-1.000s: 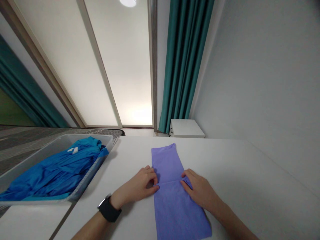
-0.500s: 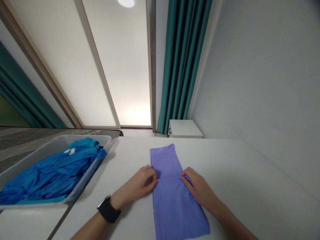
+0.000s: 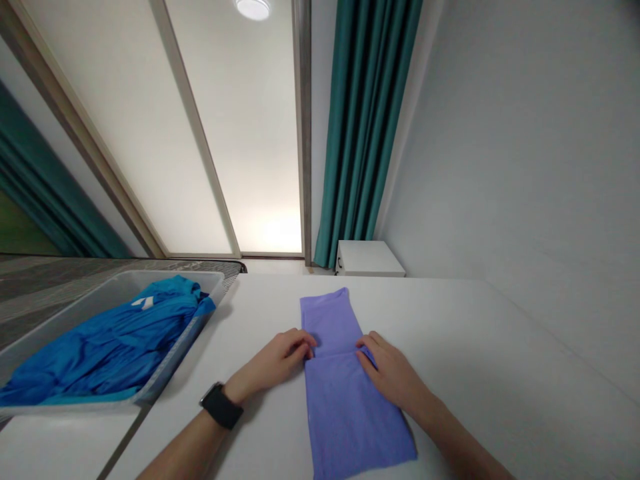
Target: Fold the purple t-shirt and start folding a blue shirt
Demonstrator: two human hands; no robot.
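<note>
A purple garment (image 3: 353, 407) lies flat on the white table in front of me, long and narrow, wider toward me. A crease or folded edge crosses it at mid-length; the cloth's exact kind does not show. At the left end of that crease, my left hand (image 3: 287, 353) pinches the garment's edge between thumb and fingers. A watch with a black band (image 3: 221, 405) is on my left wrist. My right hand (image 3: 390, 370) grips the opposite end of the crease, its fingertips partly over a small turned-up bit of fabric.
To the left, a translucent plastic bin (image 3: 150, 390) holds crumpled blue clothing (image 3: 115, 343) with a white mark. The white table (image 3: 480, 373) runs to the wall on the right. Beyond its far edge are a small white cabinet (image 3: 370, 257) and a green curtain (image 3: 367, 133).
My right hand has shifted slightly left and up along the crease. The garment's near end has drawn a little away from me. My left hand has moved slightly up.
</note>
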